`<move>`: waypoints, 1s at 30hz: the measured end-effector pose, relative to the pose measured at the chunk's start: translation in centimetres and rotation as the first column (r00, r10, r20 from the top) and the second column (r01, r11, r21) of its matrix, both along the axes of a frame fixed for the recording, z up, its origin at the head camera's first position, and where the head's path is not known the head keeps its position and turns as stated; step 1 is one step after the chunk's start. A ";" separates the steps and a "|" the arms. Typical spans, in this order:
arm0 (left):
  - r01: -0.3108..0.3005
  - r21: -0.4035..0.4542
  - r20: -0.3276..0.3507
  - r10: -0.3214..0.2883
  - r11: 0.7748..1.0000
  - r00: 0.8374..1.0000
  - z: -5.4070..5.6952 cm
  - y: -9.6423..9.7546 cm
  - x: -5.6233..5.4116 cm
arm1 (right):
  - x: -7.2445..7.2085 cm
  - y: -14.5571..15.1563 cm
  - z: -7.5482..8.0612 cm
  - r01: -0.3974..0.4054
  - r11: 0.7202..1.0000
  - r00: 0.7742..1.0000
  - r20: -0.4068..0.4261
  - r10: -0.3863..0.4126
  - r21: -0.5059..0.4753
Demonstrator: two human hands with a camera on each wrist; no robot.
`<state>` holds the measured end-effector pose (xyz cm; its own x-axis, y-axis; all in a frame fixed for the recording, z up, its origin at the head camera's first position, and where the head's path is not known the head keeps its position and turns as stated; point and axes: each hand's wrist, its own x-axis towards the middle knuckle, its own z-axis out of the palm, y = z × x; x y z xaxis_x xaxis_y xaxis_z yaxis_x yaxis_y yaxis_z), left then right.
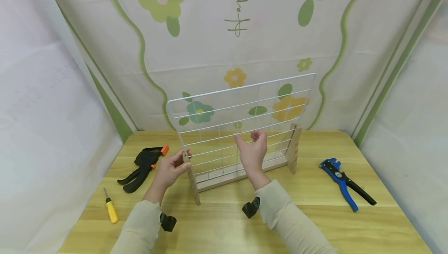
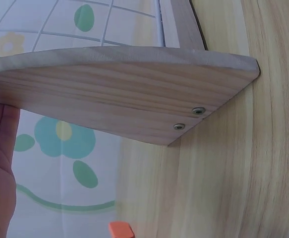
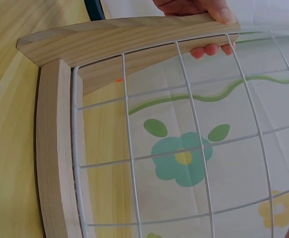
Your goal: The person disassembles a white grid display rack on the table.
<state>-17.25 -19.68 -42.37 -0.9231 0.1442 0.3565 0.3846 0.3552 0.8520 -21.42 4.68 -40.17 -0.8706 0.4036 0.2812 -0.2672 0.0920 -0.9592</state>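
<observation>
A white wire grid point(image 1: 241, 87) stands upright in a wooden stand, its lower edge along the base bar point(image 1: 224, 181). My left hand point(image 1: 170, 171) holds the upper end of the left wooden side piece point(image 2: 109, 94), thumb on one face and fingertips on the other in the right wrist view. Two bolt heads point(image 2: 199, 110) show low on that piece. At the middle of the grid, my right hand point(image 1: 252, 155) has thumb and curled fingers at the wires, gripping them. Only a sliver of it enters the right wrist view. The right side piece point(image 1: 294, 151) stands at the grid's far end.
Left of the stand lies a black clamp point(image 1: 141, 168) with orange pads, with a yellow-handled screwdriver point(image 1: 111, 209) nearer the front. Blue and black wire strippers point(image 1: 341, 180) lie on the right of the wooden table point(image 1: 217, 226). Behind hangs a flowered cloth point(image 1: 203, 44).
</observation>
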 end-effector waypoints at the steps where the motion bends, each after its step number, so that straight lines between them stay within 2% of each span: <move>1: 0.006 0.009 -0.016 -0.006 1.000 1.000 -0.4 -0.1 -0.2 | 0.0 0.0 0.0 0.000 1.000 1.000 0.002 0.000 -0.001; 4: 0.021 0.027 -0.047 -0.020 0.999 0.999 -1.4 -0.5 -0.9 | 0.0 0.1 0.0 -0.001 1.000 1.000 0.002 0.001 -0.002; 11: 0.035 0.039 -0.041 -0.033 0.999 0.999 -1.4 -0.6 -1.1 | 0.0 0.1 0.1 -0.006 1.000 1.000 -0.001 0.006 -0.005; 13: 0.039 0.050 -0.035 -0.037 0.998 0.999 -1.9 -0.7 -1.3 | 0.1 0.1 0.2 -0.006 1.000 1.000 -0.004 0.006 -0.006; 21: 0.037 0.055 -0.019 -0.036 0.998 0.999 -2.3 -0.5 -1.1 | 0.4 0.3 0.2 -0.005 1.000 1.000 -0.004 0.005 0.010; 24: 0.032 0.049 -0.002 -0.032 0.998 0.999 -2.2 -0.5 -1.0 | 0.3 0.3 1.1 -0.009 0.999 0.999 -0.042 0.010 0.030; 27: 0.028 0.039 0.016 -0.028 0.999 0.999 -2.0 -0.5 -1.1 | -0.2 0.3 2.7 0.002 0.998 0.991 -0.134 0.007 0.065; 30: 0.010 0.024 0.032 -0.010 1.000 0.999 -1.7 -0.7 -1.2 | -0.7 0.3 4.2 0.006 0.997 0.983 -0.186 0.009 0.076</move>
